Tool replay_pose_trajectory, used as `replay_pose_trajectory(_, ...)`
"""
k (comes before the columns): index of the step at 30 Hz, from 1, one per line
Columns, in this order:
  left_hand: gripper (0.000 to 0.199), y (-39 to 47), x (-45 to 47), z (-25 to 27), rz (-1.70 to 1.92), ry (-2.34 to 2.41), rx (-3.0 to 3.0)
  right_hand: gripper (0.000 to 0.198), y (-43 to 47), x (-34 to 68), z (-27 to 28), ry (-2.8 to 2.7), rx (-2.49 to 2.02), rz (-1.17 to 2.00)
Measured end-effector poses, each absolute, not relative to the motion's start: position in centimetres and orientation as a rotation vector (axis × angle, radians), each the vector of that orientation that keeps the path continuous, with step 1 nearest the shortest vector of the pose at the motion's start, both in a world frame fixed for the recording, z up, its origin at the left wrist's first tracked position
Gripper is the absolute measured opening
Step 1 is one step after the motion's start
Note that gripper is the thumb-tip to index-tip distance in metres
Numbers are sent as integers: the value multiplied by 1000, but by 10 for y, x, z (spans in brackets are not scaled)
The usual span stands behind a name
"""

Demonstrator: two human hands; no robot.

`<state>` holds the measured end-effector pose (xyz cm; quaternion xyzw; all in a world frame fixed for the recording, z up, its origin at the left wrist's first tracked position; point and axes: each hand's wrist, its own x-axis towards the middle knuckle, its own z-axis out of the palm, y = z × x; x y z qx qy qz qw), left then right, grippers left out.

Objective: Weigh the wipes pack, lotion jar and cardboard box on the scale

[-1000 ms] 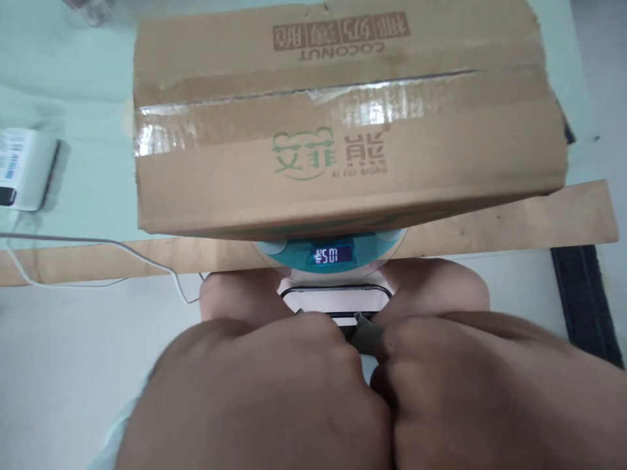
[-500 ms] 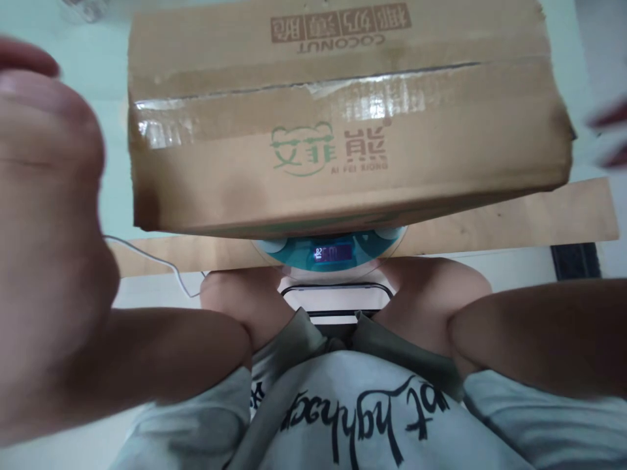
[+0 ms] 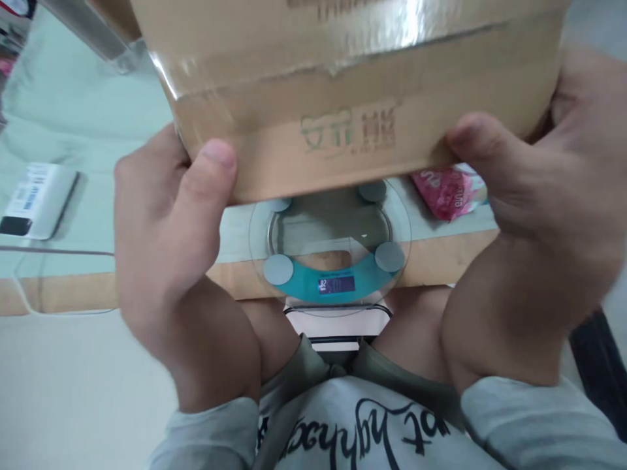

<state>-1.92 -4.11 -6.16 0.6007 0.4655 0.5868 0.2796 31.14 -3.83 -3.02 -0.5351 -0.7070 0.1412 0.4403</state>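
A brown cardboard box [image 3: 274, 130], sealed with shiny tape along its seam, is held up in the air between both hands. My left hand [image 3: 171, 215] grips its left end, thumb pressed on the printed face. At the right end my right hand [image 3: 548, 170] does the same, with its other fingers hidden behind the cardboard. Beneath the box, apart from it, lies a round glass scale [image 3: 333, 228] with a teal band and a lit display whose digits I cannot read. The box's far part runs out of view at the top.
A pink printed packet [image 3: 445, 192] lies right of the scale. To the left are a white rectangular device [image 3: 36, 199] and a thin cable [image 3: 63, 250] on the pale green cloth [image 3: 98, 124]. The table's wooden edge [image 3: 441, 258] runs across, close to my knees.
Both hands, earlier off the box at either side, now hold its ends. The box has risen off the scale, uncovering the glass top and the pink packet.
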Motion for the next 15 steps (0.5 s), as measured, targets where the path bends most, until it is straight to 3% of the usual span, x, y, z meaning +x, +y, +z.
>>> replay_pose_trajectory(4,74,36,-12,-84,1623,813,1755,63,21,311,-59,-1787,-886,309)
replay_pose_trajectory(9,90,73,-20,-125,1661,841,1634,74,59,300,-103,-1563,-799,425)
replay_pose_trajectory(15,64,63,-29,-121,1477,946,1623,87,69,291,-114,-1476,-943,556)
